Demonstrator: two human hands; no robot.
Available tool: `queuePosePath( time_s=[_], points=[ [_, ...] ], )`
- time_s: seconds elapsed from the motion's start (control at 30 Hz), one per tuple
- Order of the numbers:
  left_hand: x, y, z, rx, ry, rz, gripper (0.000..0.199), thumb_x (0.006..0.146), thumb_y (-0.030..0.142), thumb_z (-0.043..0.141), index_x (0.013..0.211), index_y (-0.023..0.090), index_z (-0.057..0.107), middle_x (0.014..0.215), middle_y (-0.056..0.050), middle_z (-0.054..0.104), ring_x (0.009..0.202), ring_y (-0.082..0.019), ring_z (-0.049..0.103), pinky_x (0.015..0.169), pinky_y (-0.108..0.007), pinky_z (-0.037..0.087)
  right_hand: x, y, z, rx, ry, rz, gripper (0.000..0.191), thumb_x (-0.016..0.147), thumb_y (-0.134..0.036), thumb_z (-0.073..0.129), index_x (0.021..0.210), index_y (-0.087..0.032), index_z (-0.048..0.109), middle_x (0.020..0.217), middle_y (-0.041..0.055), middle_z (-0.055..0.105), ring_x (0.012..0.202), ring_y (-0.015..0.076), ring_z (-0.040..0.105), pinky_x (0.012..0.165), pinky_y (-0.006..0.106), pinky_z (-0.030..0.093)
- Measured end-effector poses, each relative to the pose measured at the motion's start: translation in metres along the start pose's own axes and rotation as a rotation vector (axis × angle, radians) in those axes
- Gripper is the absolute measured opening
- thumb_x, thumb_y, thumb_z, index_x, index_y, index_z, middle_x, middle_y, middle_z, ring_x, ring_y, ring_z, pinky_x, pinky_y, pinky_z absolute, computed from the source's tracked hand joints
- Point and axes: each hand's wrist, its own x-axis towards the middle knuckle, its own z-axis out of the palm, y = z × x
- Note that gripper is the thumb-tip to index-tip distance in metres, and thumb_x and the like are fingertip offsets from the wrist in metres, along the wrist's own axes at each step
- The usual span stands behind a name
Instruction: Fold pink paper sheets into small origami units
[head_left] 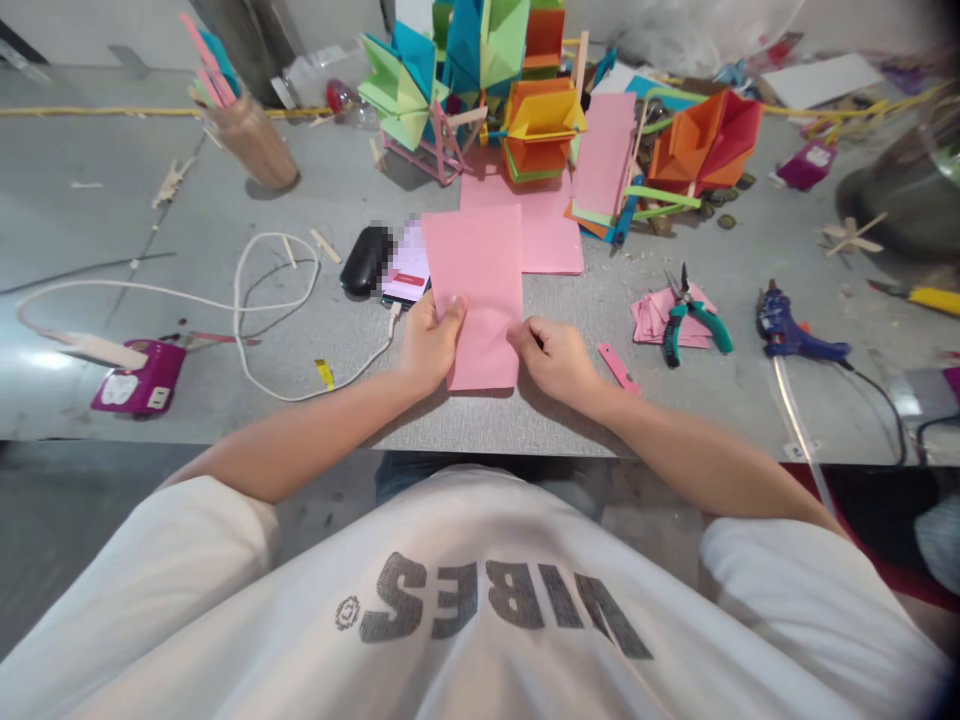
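Head view: hands hold pink paper by side edges, phone beside.

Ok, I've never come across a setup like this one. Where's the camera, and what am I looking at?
There is no machine here, just a person's bare hands. The single picture comes from a camera worn on the head, looking forward and down, so the wearer's white shirt fills the bottom. The left hand holds a piece of pink paper, thumb on top; the right hand pinches its right edge. On the gray table lie a phone to the left, and pliers and a glue gun to the right. Folded paper models stand behind.
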Motion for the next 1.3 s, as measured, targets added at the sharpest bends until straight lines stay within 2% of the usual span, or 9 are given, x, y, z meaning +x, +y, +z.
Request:
queuePosePath(
  time_s=[0.1, 0.3, 0.53, 0.7, 0.83, 1.03, 1.17, 1.27, 1.3],
  points=[
    [0.002, -0.003, 0.003, -0.022, 0.049, 0.028, 0.067, 0.101, 0.089, 0.075, 0.106, 0.022, 0.077, 0.102, -0.007, 0.084, 0.089, -0.023, 0.077, 0.079, -0.036, 0.063, 0.0, -0.001, 0.0, -0.007, -0.018, -0.021, 0.055, 0.112, -0.067, 0.052, 0.074, -0.028, 0.047, 0.068, -0.0004, 0.052, 0.067, 0.0183, 0.045, 0.069, 0.04, 0.032],
    [0.013, -0.015, 0.003, -0.1, 0.208, 0.034, 0.062, 0.099, 0.088, 0.079, 0.106, 0.026, 0.078, 0.106, -0.006, 0.083, 0.092, -0.023, 0.074, 0.084, -0.04, 0.06, 0.001, -0.002, 0.005, 0.049, -0.047, -0.066, 0.021, 0.107, -0.045, 0.058, 0.095, -0.027, 0.06, 0.09, 0.0043, 0.069, 0.081, 0.0225, 0.059, 0.079, 0.041, 0.045],
    [0.019, -0.016, 0.003, -0.15, 0.221, 0.114, 0.06, 0.103, 0.086, 0.076, 0.106, 0.026, 0.074, 0.104, -0.004, 0.079, 0.092, -0.023, 0.071, 0.084, -0.041, 0.058, 0.006, 0.003, 0.005, -0.074, -0.043, -0.018, 0.04, 0.113, -0.05, 0.051, 0.079, -0.028, 0.051, 0.079, 0.0054, 0.067, 0.077, 0.0237, 0.058, 0.077, 0.042, 0.039],
    [0.02, -0.012, 0.003, -0.143, 0.255, 0.175, 0.057, 0.105, 0.082, 0.077, 0.114, 0.027, 0.078, 0.112, -0.005, 0.081, 0.1, -0.023, 0.076, 0.09, -0.038, 0.058, 0.004, 0.002, 0.004, -0.103, -0.095, -0.045, 0.026, 0.11, -0.041, 0.054, 0.089, -0.027, 0.06, 0.089, 0.0075, 0.074, 0.084, 0.0255, 0.064, 0.082, 0.041, 0.042],
    [0.022, -0.012, 0.001, -0.131, 0.281, 0.148, 0.061, 0.103, 0.085, 0.077, 0.109, 0.025, 0.076, 0.105, -0.004, 0.08, 0.094, -0.021, 0.073, 0.086, -0.036, 0.059, 0.005, 0.003, 0.004, -0.119, -0.101, -0.036, 0.032, 0.112, -0.044, 0.05, 0.086, -0.027, 0.058, 0.086, 0.0078, 0.073, 0.082, 0.0255, 0.064, 0.08, 0.041, 0.041],
    [0.028, -0.014, 0.002, -0.244, 0.238, 0.104, 0.064, 0.096, 0.089, 0.081, 0.109, 0.027, 0.074, 0.104, -0.003, 0.08, 0.095, -0.021, 0.073, 0.087, -0.038, 0.062, 0.007, 0.006, 0.002, -0.141, -0.071, -0.024, 0.043, 0.116, -0.052, 0.048, 0.082, -0.027, 0.059, 0.083, 0.0087, 0.074, 0.079, 0.0254, 0.064, 0.075, 0.04, 0.04],
    [0.026, -0.016, 0.002, -0.176, 0.257, 0.05, 0.06, 0.097, 0.086, 0.081, 0.098, 0.027, 0.072, 0.098, -0.003, 0.079, 0.089, -0.02, 0.072, 0.078, -0.034, 0.059, 0.006, 0.006, -0.003, -0.144, -0.078, -0.033, 0.049, 0.115, -0.058, 0.053, 0.077, -0.027, 0.056, 0.074, 0.0054, 0.068, 0.071, 0.0226, 0.058, 0.072, 0.04, 0.039],
    [0.016, -0.013, 0.004, -0.124, 0.139, -0.002, 0.057, 0.1, 0.081, 0.08, 0.097, 0.025, 0.074, 0.094, -0.005, 0.079, 0.085, -0.022, 0.072, 0.074, -0.035, 0.057, 0.008, 0.007, -0.003, -0.022, -0.078, -0.023, 0.037, 0.105, -0.062, 0.071, 0.099, -0.026, 0.07, 0.089, 0.0063, 0.078, 0.075, 0.0229, 0.064, 0.074, 0.04, 0.046],
    [0.012, -0.01, 0.005, -0.118, 0.065, -0.011, 0.056, 0.101, 0.08, 0.08, 0.099, 0.024, 0.076, 0.096, -0.006, 0.08, 0.085, -0.023, 0.073, 0.075, -0.036, 0.058, 0.01, 0.008, -0.002, 0.052, -0.071, -0.016, 0.041, 0.1, -0.065, 0.078, 0.11, -0.025, 0.073, 0.097, 0.008, 0.082, 0.08, 0.0241, 0.068, 0.076, 0.041, 0.051]
  ],
)
